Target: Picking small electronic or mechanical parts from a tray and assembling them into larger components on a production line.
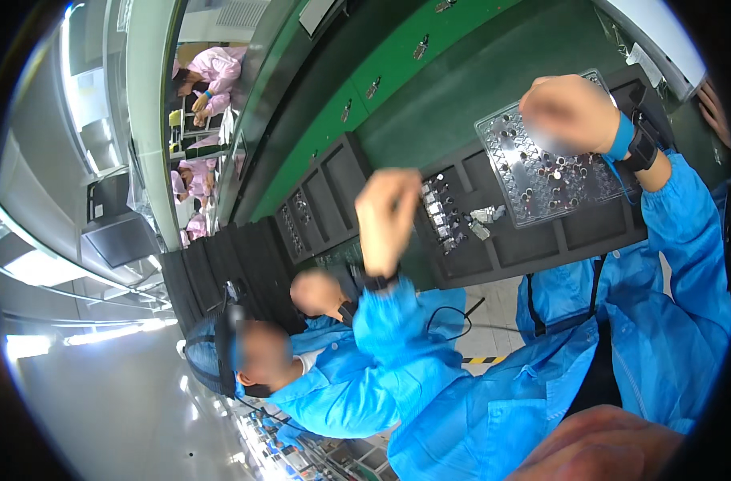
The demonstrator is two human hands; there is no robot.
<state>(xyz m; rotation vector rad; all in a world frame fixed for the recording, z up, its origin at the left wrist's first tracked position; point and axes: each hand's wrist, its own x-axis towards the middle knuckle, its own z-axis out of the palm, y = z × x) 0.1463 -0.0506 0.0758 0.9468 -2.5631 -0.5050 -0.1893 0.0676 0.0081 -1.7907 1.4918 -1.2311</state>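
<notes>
Green counter [437,108] spans the scene's far side. At left, near side, sits a co-worker [325,389] in a blue jacket and cap. A black compartmented tray [534,250] lies along the counter's near edge; a similar second tray [325,196] sits farther left.

Resting over the first tray's right part is a clear plastic tray [534,213]. The right hand [570,114] is above its far side, fingers curled; the left hand [388,210] hovers by the black tray's left end, fingers bent close together. Blur hides whether either holds anything.

Work looks partway: silvery metal fittings [437,212] line up beside the left hand, two lying loose, while many pieces remain in the clear tray. Those round pieces [527,195] are small, shiny, short and scattered unevenly.
</notes>
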